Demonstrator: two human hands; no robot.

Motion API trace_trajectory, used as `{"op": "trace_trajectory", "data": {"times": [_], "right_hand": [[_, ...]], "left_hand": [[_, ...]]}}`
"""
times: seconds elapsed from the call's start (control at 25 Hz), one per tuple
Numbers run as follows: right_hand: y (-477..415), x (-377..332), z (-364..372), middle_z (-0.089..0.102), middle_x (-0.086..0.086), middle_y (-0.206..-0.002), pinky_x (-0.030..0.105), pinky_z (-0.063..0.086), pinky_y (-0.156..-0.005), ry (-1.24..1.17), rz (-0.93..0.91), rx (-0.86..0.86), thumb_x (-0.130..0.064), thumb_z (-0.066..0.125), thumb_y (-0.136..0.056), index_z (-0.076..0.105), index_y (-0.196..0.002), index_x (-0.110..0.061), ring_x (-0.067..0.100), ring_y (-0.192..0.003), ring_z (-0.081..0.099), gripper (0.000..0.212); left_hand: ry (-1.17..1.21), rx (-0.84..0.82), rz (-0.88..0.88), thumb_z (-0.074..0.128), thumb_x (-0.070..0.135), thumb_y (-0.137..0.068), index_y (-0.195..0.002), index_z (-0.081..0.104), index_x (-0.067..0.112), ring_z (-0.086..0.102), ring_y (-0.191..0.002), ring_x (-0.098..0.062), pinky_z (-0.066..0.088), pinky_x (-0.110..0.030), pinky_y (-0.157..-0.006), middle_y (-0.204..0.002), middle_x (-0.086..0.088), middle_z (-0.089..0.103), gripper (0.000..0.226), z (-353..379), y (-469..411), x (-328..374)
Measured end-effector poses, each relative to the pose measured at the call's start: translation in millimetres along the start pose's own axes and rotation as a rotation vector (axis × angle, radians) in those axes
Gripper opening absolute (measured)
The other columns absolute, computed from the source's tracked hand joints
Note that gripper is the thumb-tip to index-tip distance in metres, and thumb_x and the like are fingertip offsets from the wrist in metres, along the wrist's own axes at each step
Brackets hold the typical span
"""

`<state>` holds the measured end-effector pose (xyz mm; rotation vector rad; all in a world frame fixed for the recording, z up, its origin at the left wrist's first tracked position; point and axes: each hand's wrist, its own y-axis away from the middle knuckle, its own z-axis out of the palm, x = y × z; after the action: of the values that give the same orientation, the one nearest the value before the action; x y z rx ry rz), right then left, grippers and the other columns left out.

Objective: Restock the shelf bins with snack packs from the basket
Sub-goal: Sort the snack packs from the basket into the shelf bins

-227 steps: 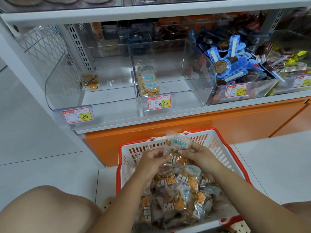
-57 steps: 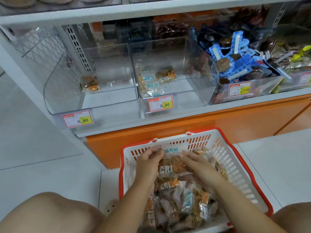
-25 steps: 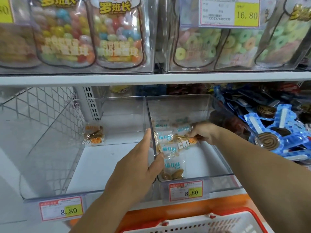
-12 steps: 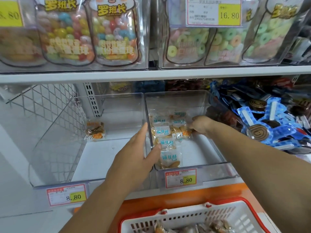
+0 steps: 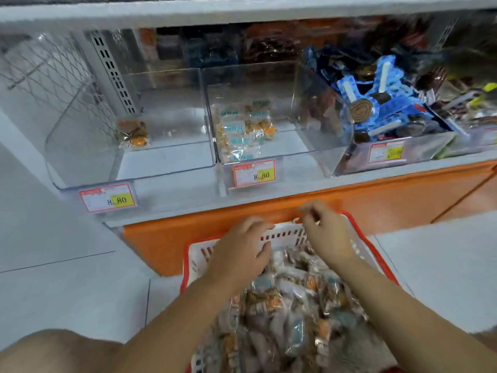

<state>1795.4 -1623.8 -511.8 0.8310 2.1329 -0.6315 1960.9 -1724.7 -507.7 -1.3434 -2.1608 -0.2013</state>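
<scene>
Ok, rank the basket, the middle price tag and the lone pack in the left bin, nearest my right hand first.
1. Basket, just under the right hand.
2. Middle price tag, up and left of it.
3. Lone pack, far left and deepest.

This is a shop, in the snack or sweets aisle of a self-service store. A white metal shelf carries a row of clear plastic bins. Two bin fronts wear a red-bordered price tag with a yellow patch reading 8.80; the third tag is too blurred to read. Loose wrapped snack packs lie in one bin and blue-wrapped sweets fill another. A slotted upright and a wire mesh end panel are retail shelving parts. A red-rimmed shopping basket stands on the pale tiled floor before the orange plinth.
</scene>
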Motion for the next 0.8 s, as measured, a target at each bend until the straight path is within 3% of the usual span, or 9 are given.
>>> {"op": "trace_trajectory", "data": {"times": [0.12,0.16,0.24,0.36,0.44,0.52,0.6,0.72,0.8], "right_hand": [[47,47,20,0.067,0.004,-0.109,0.024,0.049,-0.074,0.282,0.160,-0.476,-0.010,0.048,-0.095,0.066,-0.106,-0.019,0.020,-0.094,0.063,0.023],[62,52,27,0.064,0.005,-0.117,0.019,0.048,-0.070,0.295,0.201,-0.611,-0.014,0.048,-0.096,0.062,-0.117,-0.018,0.018,-0.094,0.060,0.026],[87,59,47,0.057,0.004,-0.130,0.026,0.051,-0.084,0.352,0.230,-0.749,-0.031,0.052,-0.095,0.049,-0.133,-0.019,0.020,-0.107,0.057,0.041],[106,66,73,0.051,0.001,-0.138,0.039,0.041,-0.105,0.566,0.268,-0.686,-0.058,0.059,-0.083,0.043,-0.140,-0.023,0.024,-0.129,0.045,0.068],[107,66,77,0.057,-0.001,-0.131,0.037,0.045,-0.101,0.519,0.359,-0.633,-0.062,0.060,-0.081,0.056,-0.131,-0.031,0.021,-0.124,0.050,0.059],[106,65,74,0.069,-0.004,-0.103,0.033,0.055,-0.081,0.353,0.398,-0.550,-0.051,0.063,-0.084,0.071,-0.106,-0.033,0.015,-0.095,0.064,0.029],[102,57,68,0.070,-0.007,-0.082,0.032,0.056,-0.068,0.107,0.436,-0.421,-0.035,0.066,-0.087,0.073,-0.088,-0.028,0.012,-0.075,0.065,0.010],[92,48,57,0.070,-0.003,-0.084,0.027,0.050,-0.061,-0.196,0.539,-0.260,-0.021,0.069,-0.087,0.068,-0.087,-0.021,0.016,-0.074,0.064,0.001],[86,48,48,0.073,0.011,-0.089,0.036,0.053,-0.069,-0.446,0.634,-0.229,-0.008,0.067,-0.087,0.069,-0.095,-0.011,0.026,-0.077,0.065,0.008]], "left_hand": [[-0.064,-0.344,-0.256,0.055,0.032,-0.096,-0.148,0.036,0.027,0.032,-0.140,-0.016,0.033,-0.036,-0.113,-0.154,0.007,0.029,0.056,48,41,-18],[-0.114,-0.411,-0.313,0.057,0.030,-0.095,-0.150,0.031,0.028,0.028,-0.142,-0.018,0.032,-0.039,-0.115,-0.158,0.004,0.024,0.061,60,56,-23],[-0.230,-0.465,-0.329,0.059,0.021,-0.093,-0.151,0.026,0.027,0.020,-0.146,-0.021,0.023,-0.041,-0.119,-0.161,0.001,0.018,0.067,78,78,-29],[-0.275,-0.456,-0.307,0.051,0.009,-0.093,-0.153,0.022,0.026,0.005,-0.150,-0.021,0.006,-0.040,-0.121,-0.163,0.001,0.012,0.070,88,91,-28],[-0.256,-0.443,-0.312,0.050,0.007,-0.092,-0.154,0.022,0.025,0.006,-0.150,-0.019,0.005,-0.037,-0.121,-0.162,0.002,0.015,0.070,88,91,-27],[-0.191,-0.422,-0.336,0.053,0.011,-0.093,-0.153,0.023,0.026,0.012,-0.149,-0.018,0.011,-0.036,-0.121,-0.161,0.004,0.019,0.069,88,92,-26],[-0.035,-0.293,-0.417,0.058,0.023,-0.094,-0.152,0.026,0.028,0.025,-0.144,-0.015,0.025,-0.034,-0.118,-0.156,0.006,0.029,0.066,87,90,-24],[0.200,-0.042,-0.544,0.058,0.035,-0.095,-0.150,0.026,0.037,0.049,-0.124,-0.007,0.046,-0.025,-0.098,-0.147,0.012,0.042,0.063,81,83,-18],[0.393,-0.067,-0.635,0.056,0.041,-0.095,-0.148,0.026,0.041,0.055,-0.114,-0.003,0.049,-0.024,-0.089,-0.143,0.018,0.042,0.061,76,76,-14]]}}
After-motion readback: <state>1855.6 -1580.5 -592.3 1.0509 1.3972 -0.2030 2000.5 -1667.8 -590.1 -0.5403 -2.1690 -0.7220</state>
